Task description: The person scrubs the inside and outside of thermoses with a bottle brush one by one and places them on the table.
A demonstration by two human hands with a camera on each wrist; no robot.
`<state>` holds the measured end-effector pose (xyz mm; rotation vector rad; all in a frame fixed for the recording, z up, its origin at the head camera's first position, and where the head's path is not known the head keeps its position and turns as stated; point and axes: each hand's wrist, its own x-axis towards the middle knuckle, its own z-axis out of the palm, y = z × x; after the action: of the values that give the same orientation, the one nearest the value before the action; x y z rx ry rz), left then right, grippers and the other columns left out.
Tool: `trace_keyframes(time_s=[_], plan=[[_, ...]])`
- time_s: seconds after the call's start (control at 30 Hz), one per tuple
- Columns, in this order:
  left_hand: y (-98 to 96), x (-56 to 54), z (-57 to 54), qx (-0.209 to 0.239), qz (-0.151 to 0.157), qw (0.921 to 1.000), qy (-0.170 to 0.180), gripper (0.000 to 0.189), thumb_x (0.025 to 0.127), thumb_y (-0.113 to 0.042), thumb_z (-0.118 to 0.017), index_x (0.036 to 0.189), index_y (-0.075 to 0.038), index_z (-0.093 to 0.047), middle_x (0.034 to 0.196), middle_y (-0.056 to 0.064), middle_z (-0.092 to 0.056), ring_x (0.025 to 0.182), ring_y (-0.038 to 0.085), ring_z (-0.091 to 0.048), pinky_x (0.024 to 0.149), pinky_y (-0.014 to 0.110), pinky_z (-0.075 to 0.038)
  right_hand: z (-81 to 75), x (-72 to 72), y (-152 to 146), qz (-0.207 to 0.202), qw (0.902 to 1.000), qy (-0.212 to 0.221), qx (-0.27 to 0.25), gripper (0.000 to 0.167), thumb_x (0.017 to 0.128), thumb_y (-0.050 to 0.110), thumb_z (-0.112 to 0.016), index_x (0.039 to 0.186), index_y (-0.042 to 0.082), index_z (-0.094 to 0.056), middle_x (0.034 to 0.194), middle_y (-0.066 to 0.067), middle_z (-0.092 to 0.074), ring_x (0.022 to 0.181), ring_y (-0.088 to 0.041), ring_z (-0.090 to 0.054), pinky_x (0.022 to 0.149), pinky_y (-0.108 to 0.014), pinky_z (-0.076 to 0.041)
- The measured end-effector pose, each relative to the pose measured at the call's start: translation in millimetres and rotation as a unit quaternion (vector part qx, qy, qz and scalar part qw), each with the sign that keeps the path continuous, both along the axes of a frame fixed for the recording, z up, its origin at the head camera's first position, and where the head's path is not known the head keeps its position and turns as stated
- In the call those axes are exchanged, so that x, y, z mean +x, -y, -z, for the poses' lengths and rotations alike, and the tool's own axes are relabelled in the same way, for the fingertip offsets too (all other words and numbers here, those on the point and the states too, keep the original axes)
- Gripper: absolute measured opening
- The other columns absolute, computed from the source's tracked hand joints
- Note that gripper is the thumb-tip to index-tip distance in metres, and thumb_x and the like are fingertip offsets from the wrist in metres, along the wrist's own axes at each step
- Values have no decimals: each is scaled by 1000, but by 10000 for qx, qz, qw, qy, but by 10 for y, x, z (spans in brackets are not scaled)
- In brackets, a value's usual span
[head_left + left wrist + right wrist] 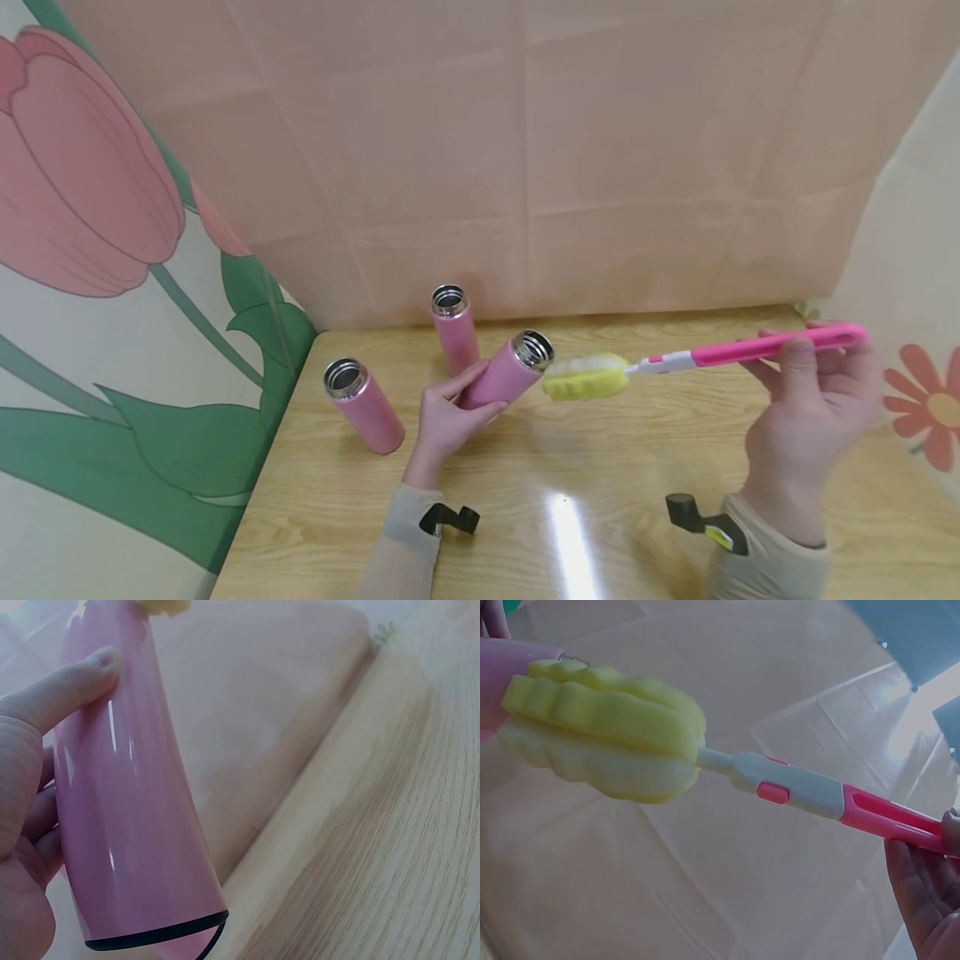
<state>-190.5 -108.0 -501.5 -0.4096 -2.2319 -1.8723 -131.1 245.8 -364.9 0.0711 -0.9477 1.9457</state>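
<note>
My left hand point(447, 417) grips a pink bottle point(501, 377) round its side, tilted with its open steel mouth toward the right. In the left wrist view the thumb lies along the pink wall of the bottle point(135, 817), above its dark base ring. On the right, my right hand point(813, 408) holds a bottle brush by its pink handle point(750, 347). The brush's yellow and white sponge head point(588, 379) points left, its tip right at the bottle's mouth. In the right wrist view the sponge point(607, 724) overlaps the bottle's rim.
Two more pink bottles stand uncapped on the wooden table point(637, 467): one at the left point(367, 408), another behind the held bottle point(455, 329). A pinkish cloth point(525, 167) hangs along the table's back edge. A flower-printed wall point(112, 333) borders the left side.
</note>
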Motion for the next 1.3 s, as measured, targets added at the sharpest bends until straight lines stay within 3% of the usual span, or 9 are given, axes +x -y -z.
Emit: trace_keyframes(time_s=[0.4,0.67,0.87,1.1,1.23,1.3], plan=[[11,4,19,-81,124,9998,119,63,77,-20,-100,135,-30,-77,134,-10,-74,124,22,-68,104,51,-56,19,1,-106,-482,9963,194,-678,34,89,-5,-82,110,-18,-59,89,-27,-67,77,-38,-75,67,-47,-64],[-19,10,4,77,387,9991,-123,62,76,-8,-99,133,-17,-77,132,-2,-75,124,23,-69,104,41,-57,12,-15,-47,-1156,9890,-52,-924,30,94,-8,-74,116,-19,-56,91,-28,-67,80,-38,-75,68,-48,-63],[-38,14,3,77,505,9985,-171,63,76,-5,-98,134,-16,-77,133,-2,-74,125,22,-69,104,39,-56,38,-56,14,-1230,9889,57,-833,31,94,-3,-76,114,-16,-56,91,-26,-66,81,-37,-76,69,-46,-62],[-45,33,-16,83,492,9987,-102,62,77,-9,-99,134,-19,-77,132,-2,-75,124,24,-69,103,43,-57,73,-98,-1,-1144,9874,47,-1089,34,96,2,-76,121,-13,-58,94,-24,-64,84,-37,-77,75,-46,-62],[-64,32,-45,32,340,9994,48,61,79,-16,-98,136,-20,-77,131,-2,-75,120,25,-70,100,43,-59,85,-129,-61,-1201,9791,-43,-1641,30,99,3,-74,122,-9,-59,103,-22,-64,87,-38,-77,79,-44,-62],[-79,31,-64,58,251,9996,146,61,81,-19,-97,137,-20,-75,132,0,-75,119,25,-71,99,42,-59,91,-147,-104,-1388,9676,-77,-2108,26,101,1,-72,122,-7,-58,105,-21,-65,85,-37,-76,79,-43,-63]])
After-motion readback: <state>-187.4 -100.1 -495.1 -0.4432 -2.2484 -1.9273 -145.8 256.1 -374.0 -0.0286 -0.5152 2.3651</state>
